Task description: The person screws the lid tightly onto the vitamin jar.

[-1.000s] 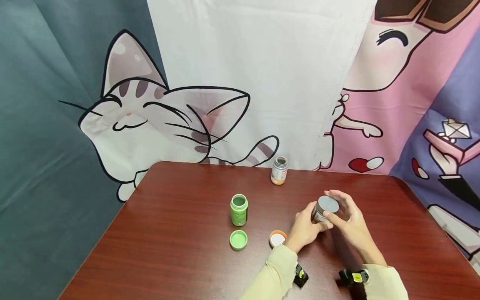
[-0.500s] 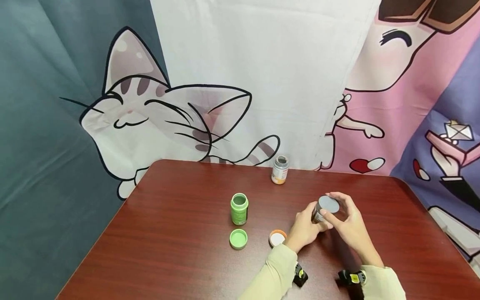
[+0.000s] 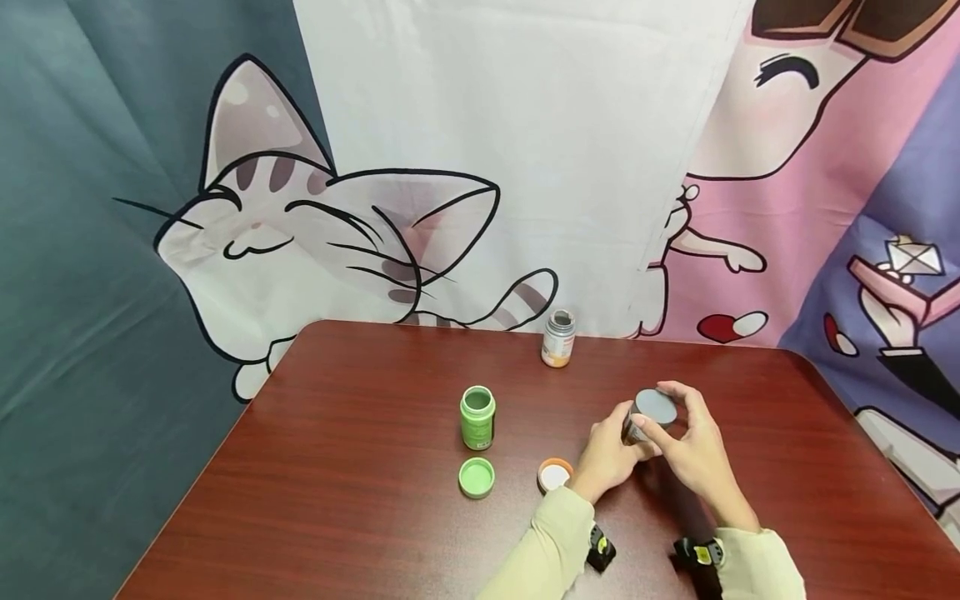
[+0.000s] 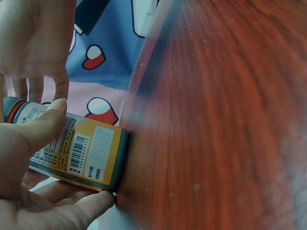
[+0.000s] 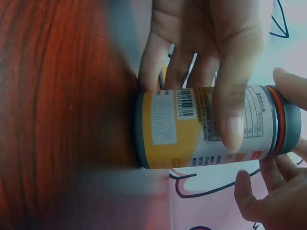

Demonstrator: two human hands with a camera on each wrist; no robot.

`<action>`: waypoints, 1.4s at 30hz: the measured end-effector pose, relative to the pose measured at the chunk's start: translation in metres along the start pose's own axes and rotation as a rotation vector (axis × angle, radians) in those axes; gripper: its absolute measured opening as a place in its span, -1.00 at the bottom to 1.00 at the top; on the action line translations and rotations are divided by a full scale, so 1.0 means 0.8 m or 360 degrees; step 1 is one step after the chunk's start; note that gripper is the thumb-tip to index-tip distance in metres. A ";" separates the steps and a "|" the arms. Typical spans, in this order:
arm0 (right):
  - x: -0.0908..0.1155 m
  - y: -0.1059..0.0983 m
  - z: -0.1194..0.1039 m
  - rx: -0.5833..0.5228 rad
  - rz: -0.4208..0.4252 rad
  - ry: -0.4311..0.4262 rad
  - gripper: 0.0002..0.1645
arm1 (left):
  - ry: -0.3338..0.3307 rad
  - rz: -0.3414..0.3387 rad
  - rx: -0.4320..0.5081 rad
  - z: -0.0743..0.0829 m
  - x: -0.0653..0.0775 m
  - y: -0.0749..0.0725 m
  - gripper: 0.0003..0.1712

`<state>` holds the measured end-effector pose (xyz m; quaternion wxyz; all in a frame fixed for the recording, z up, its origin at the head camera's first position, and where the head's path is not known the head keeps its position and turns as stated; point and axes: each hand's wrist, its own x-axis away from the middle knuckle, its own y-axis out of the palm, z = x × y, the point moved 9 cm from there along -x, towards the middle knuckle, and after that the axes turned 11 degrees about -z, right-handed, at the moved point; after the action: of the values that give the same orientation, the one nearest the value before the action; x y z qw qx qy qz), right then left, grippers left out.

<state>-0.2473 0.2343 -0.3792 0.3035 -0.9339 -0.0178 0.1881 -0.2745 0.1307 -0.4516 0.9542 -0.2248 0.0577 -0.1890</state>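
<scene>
- Grips the grey-capped bottle [image 5: 194, 134] round its labelled body with the left hand [image 3: 610, 454].
- Pinches its cap [image 3: 656, 406] by the side with the right hand [image 3: 695, 450].
- Holds it to the right of the green bottle [image 3: 477, 421].
- Probably light, stiff, somewhat slippery; best steadied by the body, turned by the cap's rim.

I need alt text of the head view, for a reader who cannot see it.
The left hand grips a grey-capped cylindrical bottle while the right hand holds its cap, at the right of a reddish-brown wooden table. To the left are an open green bottle, an open white-and-orange bottle, a round green lid and a round orange lid.
</scene>
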 end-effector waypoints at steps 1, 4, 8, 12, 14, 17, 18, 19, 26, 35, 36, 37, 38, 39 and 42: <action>0.000 0.001 0.005 0.0021 0.0017 0.0000 -0.31 | -0.0005 -0.0003 -0.0009 0.000 0.000 0.000 -0.34; 0.000 0.003 0.016 0.0064 0.0066 0.0027 -0.31 | -0.0005 -0.0002 -0.0027 -0.001 0.000 0.000 -0.31; 0.000 0.003 0.020 0.0070 0.0119 0.0086 -0.31 | -0.0004 0.0003 -0.0043 -0.001 0.000 -0.002 -0.30; 0.000 0.003 0.021 0.0060 0.0132 0.0116 -0.28 | -0.0014 0.0001 -0.0042 -0.002 0.000 -0.001 -0.28; 0.000 0.004 0.024 0.0007 0.0102 0.0130 -0.25 | -0.0021 0.0008 -0.0038 -0.002 0.000 -0.001 -0.27; 0.000 0.006 0.031 -0.0115 0.0047 0.0139 -0.23 | -0.0030 0.0007 -0.0028 -0.001 0.000 -0.001 -0.29; 0.000 0.006 0.033 -0.0163 0.0039 0.0144 -0.23 | -0.0028 0.0003 -0.0020 -0.001 0.000 -0.001 -0.30; 0.000 0.006 0.038 -0.0200 0.0030 0.0147 -0.25 | -0.0029 -0.0001 -0.0010 -0.001 0.000 0.000 -0.31; -0.001 0.001 0.031 -0.0414 -0.0079 0.0011 -0.31 | 0.0022 0.0021 0.0031 0.001 0.000 0.000 -0.33; -0.002 0.004 0.010 -0.0537 -0.0240 -0.0259 -0.25 | 0.0005 0.0010 0.0037 0.000 0.000 0.000 -0.33; -0.001 0.005 0.009 -0.0536 -0.0235 -0.0267 -0.26 | 0.0000 0.0006 0.0037 0.000 0.000 0.001 -0.33; -0.001 0.005 0.009 -0.0538 -0.0229 -0.0272 -0.26 | -0.0001 0.0003 0.0034 0.000 0.000 0.001 -0.32; -0.001 0.005 0.010 -0.0541 -0.0224 -0.0271 -0.26 | -0.0001 0.0002 0.0035 0.000 0.000 0.001 -0.33; 0.000 0.005 0.011 -0.0548 -0.0220 -0.0267 -0.27 | -0.0002 0.0003 0.0034 0.000 0.000 0.002 -0.33; -0.001 0.007 0.013 -0.0544 -0.0214 -0.0255 -0.28 | 0.0002 0.0007 0.0037 -0.001 0.000 0.001 -0.34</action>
<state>-0.2520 0.2356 -0.3895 0.1499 -0.9506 -0.1360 0.2354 -0.2743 0.1308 -0.4525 0.9571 -0.2135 0.0568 -0.1876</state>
